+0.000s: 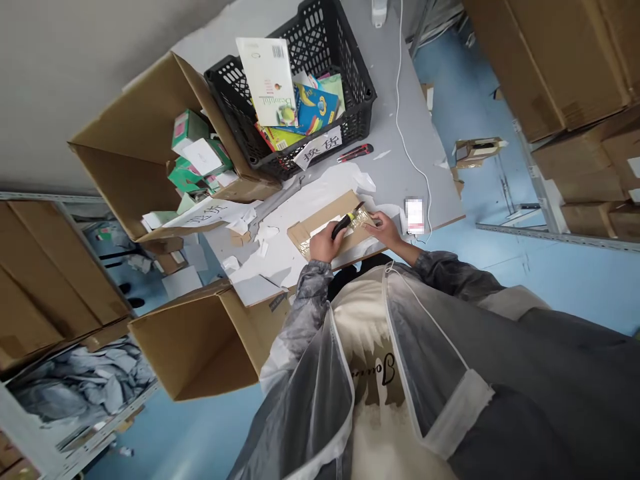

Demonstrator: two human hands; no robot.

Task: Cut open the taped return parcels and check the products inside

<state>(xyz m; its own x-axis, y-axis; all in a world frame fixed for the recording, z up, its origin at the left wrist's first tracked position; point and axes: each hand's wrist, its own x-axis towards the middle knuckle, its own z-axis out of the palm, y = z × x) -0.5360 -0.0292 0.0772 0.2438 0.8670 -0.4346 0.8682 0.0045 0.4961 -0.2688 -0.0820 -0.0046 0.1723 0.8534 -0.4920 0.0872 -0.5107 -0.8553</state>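
Note:
My left hand (326,244) is wrapped round a black and yellow utility knife (343,225), its blade end pointing up and right over a flat cardboard box (320,218). Shiny tape and a white label, partly covered by the hand, show on the box. At the box's right end, my right hand (385,231) grips its edge with thumb and fingers. The box lies on the grey table (395,177) close to my body. Beyond it rests a red and black utility knife (355,153).
A black plastic crate (360,87) holding books (270,83) stands at the back. Left of it, an open carton (125,133) contains green and white small boxes. Another open carton (195,347) sits lower left. A phone-like device (415,215) and white cable (399,100) lie rightward, near torn paper.

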